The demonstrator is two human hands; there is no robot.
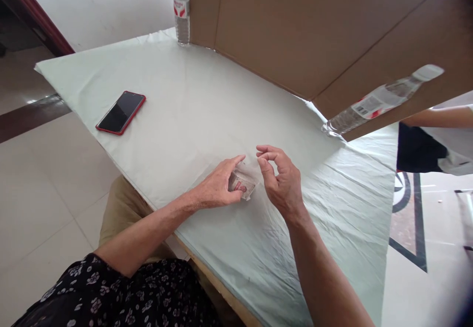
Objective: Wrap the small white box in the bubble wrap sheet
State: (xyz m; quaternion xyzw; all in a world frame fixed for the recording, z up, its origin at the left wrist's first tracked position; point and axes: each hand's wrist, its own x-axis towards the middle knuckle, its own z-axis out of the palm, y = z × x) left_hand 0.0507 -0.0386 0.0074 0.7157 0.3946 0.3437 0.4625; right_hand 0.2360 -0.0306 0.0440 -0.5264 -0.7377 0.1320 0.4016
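My left hand (221, 181) is curled around a small clear plastic box (243, 185) with a pale, reddish-brown printed face, on the cloth near the table's front edge. Its thumb and fingers press on the sides of the box and hide part of it. To the right, apart from the box, my right hand (280, 179) is raised a little, thumb and forefinger brought together. Whether anything thin or clear sits in that pinch, I cannot make out.
A pale green cloth (177, 100) covers the table. On the left lies a phone (121, 112) in a red case. Plastic bottles, one upright (182, 12) and one tilted (380, 103), stand against a brown cardboard panel (266, 26). Another person's arm (439, 118) shows at right.
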